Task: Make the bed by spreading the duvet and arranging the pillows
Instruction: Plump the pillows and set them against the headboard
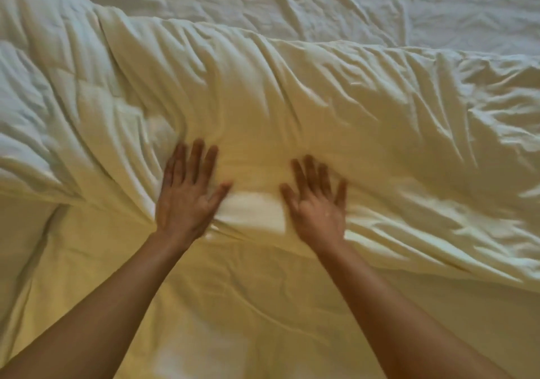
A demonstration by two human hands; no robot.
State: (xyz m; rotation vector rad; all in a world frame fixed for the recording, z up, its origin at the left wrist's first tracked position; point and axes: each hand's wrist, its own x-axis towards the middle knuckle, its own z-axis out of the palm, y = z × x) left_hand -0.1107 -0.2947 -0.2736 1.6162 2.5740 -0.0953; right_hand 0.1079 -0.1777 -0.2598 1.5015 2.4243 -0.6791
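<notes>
A thick white duvet (292, 101) lies bunched in a long wrinkled roll across the middle of the bed, running from upper left to right. My left hand (187, 194) lies flat on its near edge with fingers spread and straight. My right hand (318, 200) presses beside it, a hand's width to the right, fingers also straight and spread. Both forearms reach in from the bottom of the view. No pillow shows in the frame.
The white bed sheet (248, 305) lies smoother in front of the duvet roll, under my arms. Beyond the roll, more creased white bedding (380, 4) fills the top of the view. A fold of fabric hangs at the far left (29, 247).
</notes>
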